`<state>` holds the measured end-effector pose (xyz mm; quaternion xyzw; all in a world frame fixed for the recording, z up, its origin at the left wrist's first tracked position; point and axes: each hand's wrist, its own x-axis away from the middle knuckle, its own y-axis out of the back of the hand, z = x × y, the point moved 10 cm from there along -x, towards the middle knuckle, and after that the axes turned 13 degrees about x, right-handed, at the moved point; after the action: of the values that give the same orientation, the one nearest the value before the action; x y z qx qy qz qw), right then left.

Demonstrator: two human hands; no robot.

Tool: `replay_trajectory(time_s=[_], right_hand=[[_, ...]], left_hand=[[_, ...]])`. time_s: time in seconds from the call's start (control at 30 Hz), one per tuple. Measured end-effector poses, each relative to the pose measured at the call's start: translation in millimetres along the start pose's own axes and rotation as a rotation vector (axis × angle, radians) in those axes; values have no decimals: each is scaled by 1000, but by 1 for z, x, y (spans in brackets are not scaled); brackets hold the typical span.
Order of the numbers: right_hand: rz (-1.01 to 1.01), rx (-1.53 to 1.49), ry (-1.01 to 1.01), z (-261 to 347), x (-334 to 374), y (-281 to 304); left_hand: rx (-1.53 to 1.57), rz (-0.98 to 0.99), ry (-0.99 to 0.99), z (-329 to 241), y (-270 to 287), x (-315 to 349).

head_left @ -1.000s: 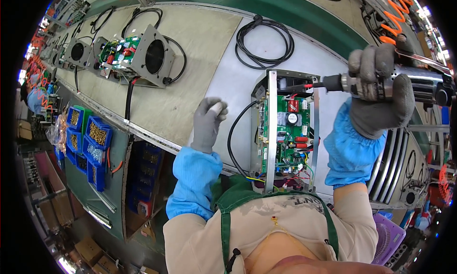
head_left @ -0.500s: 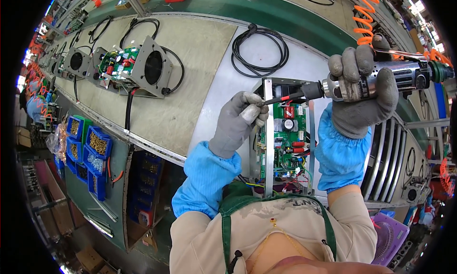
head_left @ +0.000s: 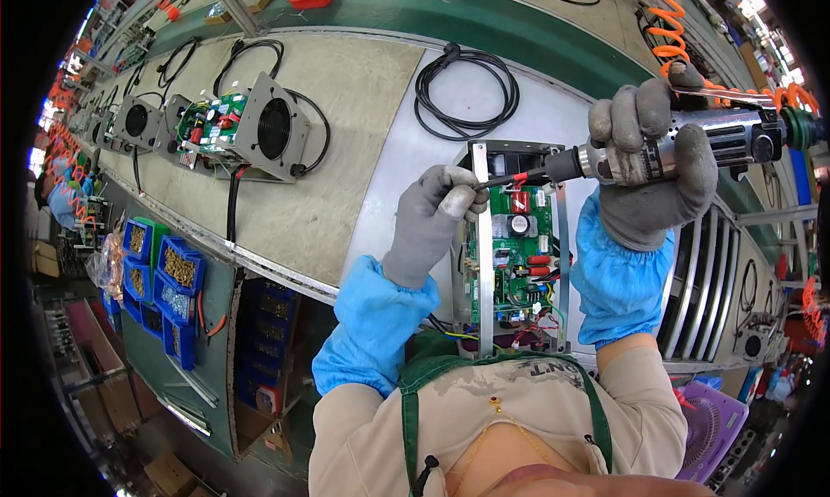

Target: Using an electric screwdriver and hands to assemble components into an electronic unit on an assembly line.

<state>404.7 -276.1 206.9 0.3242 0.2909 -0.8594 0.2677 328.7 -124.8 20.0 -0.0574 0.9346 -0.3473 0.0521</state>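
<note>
My right hand (head_left: 648, 156), in a grey glove, grips a silver and black air screwdriver (head_left: 731, 144) held nearly level. Its dark bit with a red band (head_left: 520, 177) points left. At the bit's tip, my gloved left hand (head_left: 432, 216) pinches closed; whatever sits between those fingertips is too small to make out. Both hands are above a metal-framed device (head_left: 484, 264) standing on the bench. Inside it shows a green circuit board (head_left: 526, 255) with red and black parts. Coloured wires (head_left: 536, 328) hang at its near end.
A coiled black cable (head_left: 467, 91) lies beyond the device. Similar units with fans (head_left: 275, 127) line the bench at left. Blue bins of screws (head_left: 180, 268) stand lower left. An orange coiled hose (head_left: 667, 30) hangs at upper right. Slatted metal panels (head_left: 692, 289) are right of the device.
The two hands and the screwdriver keep nearly the same pose, with the bit still at the left fingertips. The whole view has shifted slightly.
</note>
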Motion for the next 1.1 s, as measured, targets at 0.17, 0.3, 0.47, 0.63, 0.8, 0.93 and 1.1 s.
replay_trajectory(time_s=[0.17, 0.3, 0.47, 0.63, 0.8, 0.93, 1.1], right_hand=[[-55, 85, 21, -1, -6, 8], [-128, 357, 45, -8, -14, 13], [-124, 462, -109, -26, -11, 7], [-142, 490, -150, -33, -9, 2], [33, 575, -297, -50, -20, -24], [148, 619, -365, -72, -34, -39], [43, 519, -364, -84, -34, -34]], left_hand=[[-260, -117, -134, -24, 18, -25], [-387, 53, 21, 12, 15, -53], [-92, 63, 177, 34, 32, -61], [-94, 28, 188, 37, 38, -66], [-95, 28, 243, 38, 39, -64], [-80, 23, 171, 31, 34, -64], [-77, 7, 171, 30, 31, -62]])
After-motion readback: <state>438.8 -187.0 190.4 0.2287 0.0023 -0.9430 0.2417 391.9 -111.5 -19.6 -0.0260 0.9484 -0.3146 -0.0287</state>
